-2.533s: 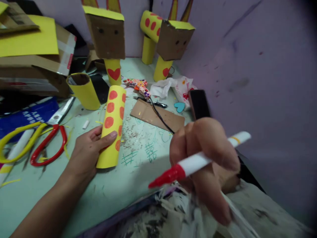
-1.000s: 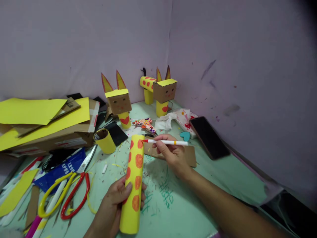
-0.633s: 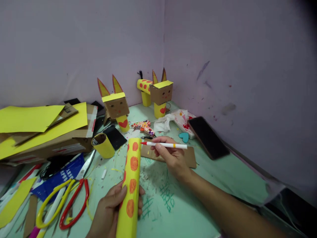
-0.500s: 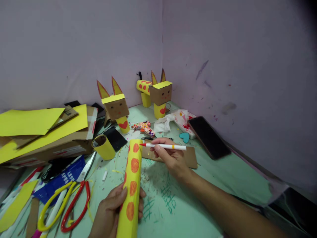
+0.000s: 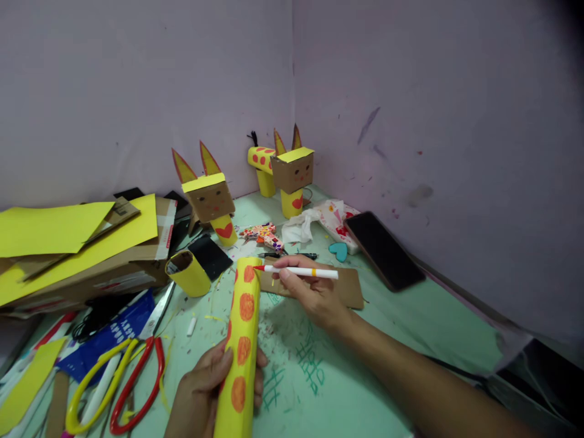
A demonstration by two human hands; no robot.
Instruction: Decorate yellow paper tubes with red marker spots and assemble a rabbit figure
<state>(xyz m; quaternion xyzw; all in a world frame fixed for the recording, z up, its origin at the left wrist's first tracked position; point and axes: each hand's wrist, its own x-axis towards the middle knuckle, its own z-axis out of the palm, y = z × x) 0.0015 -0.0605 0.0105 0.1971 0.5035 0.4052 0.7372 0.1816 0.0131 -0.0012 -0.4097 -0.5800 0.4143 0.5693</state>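
Observation:
My left hand (image 5: 214, 380) is wrapped round a long yellow paper tube (image 5: 235, 420) with a row of orange-red spots down its front. The tube points away from me, its far end near the middle of the view. Between the thumb and fingers of my right hand (image 5: 312, 289) is a white marker pen (image 5: 303, 271) with a yellow band. Its red tip meets the tube's far end, beside the topmost spot. Behind the hands stand a cardboard animal head (image 5: 210, 199) on a yellow neck and a spotted yellow animal figure (image 5: 292, 171) with a similar head.
Scissors (image 5: 159, 365) with red and yellow handles lie at left, near a short yellow tube (image 5: 191, 274) and a cardboard box (image 5: 141, 252) under yellow sheets. A cardboard strip (image 5: 349, 289) lies behind my right hand. A phone (image 5: 385, 250) rests by the right wall.
The pen tip has shifted slightly left and down, onto the edge of the topmost spot. The whole view has moved a little; both hands keep their holds.

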